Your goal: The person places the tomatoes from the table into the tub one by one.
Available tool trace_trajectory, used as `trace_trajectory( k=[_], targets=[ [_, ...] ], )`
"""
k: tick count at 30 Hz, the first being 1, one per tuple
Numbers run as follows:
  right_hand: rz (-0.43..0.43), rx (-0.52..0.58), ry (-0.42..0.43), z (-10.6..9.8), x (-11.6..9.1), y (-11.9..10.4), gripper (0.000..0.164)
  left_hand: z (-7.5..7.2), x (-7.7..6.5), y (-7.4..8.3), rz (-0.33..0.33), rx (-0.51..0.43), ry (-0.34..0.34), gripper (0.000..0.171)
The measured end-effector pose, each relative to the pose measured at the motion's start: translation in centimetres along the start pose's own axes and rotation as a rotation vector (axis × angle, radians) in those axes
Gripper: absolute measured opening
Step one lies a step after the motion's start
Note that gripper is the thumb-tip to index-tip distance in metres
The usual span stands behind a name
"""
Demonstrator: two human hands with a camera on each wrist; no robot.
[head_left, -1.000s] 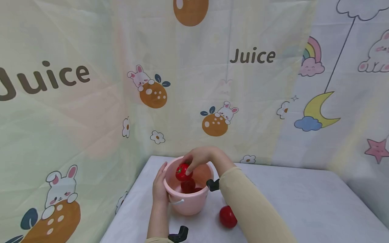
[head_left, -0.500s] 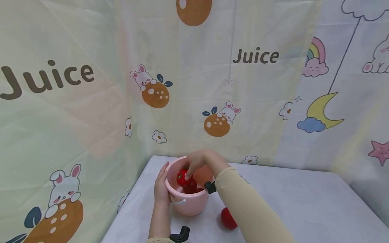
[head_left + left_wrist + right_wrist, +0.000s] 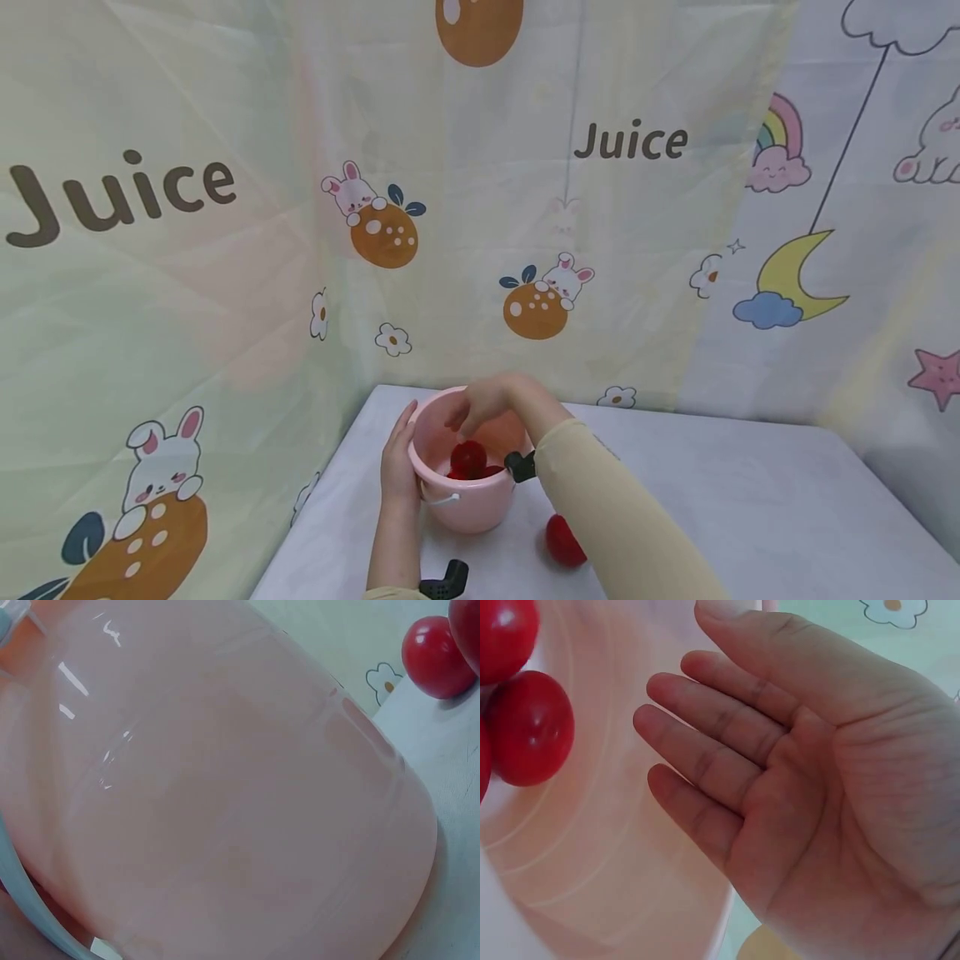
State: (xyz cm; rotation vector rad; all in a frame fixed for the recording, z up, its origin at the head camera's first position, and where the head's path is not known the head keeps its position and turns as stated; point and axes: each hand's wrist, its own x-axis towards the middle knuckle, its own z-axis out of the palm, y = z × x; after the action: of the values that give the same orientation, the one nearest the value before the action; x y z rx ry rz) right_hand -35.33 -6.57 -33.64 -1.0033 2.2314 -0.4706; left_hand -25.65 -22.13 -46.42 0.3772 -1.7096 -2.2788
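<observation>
A pink bucket (image 3: 471,507) with a pale handle (image 3: 442,499) stands on the table. My left hand (image 3: 399,462) rests along its left side, fingers fairly straight against the outside wall. Inside the bucket's mouth is my right hand (image 3: 483,406), its palm bare and fingers extended in the right wrist view. Several red tomatoes lie at the bottom, one tomato (image 3: 468,458) on top in the head view. Below my right fingertips, a tomato (image 3: 531,727) sits among others against the inner wall.
Another red tomato (image 3: 564,542) lies on the white tabletop (image 3: 712,500), partly behind my right sleeve (image 3: 615,508). The left wrist view shows a tomato (image 3: 437,658) with a second red one at the frame's edge. A printed curtain (image 3: 450,208) hangs behind the table.
My right hand lowered a tomato into the bucket and let it go; its fingers have opened. My left hand stays at the bucket's side. The head view shifted slightly.
</observation>
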Motion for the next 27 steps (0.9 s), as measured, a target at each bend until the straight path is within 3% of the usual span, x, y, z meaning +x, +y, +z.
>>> trace_trajectory(
  k=[7, 16, 27],
  targets=[
    [-0.022, 0.023, -0.001, 0.1, 0.1, 0.3, 0.044, 0.0, 0.1, 0.0, 0.006, -0.004, -0.002, 0.042],
    [-0.092, -0.055, 0.043, -0.3, -0.8, 0.4, 0.043, 0.0, 0.0, 0.1, 0.012, -0.007, -0.003, 0.040],
    [-0.185, 0.194, 0.176, -0.9, -3.6, 4.1, 0.040, 0.1, -0.1, 0.1, 0.029, -0.035, -0.010, 0.039]
  ],
)
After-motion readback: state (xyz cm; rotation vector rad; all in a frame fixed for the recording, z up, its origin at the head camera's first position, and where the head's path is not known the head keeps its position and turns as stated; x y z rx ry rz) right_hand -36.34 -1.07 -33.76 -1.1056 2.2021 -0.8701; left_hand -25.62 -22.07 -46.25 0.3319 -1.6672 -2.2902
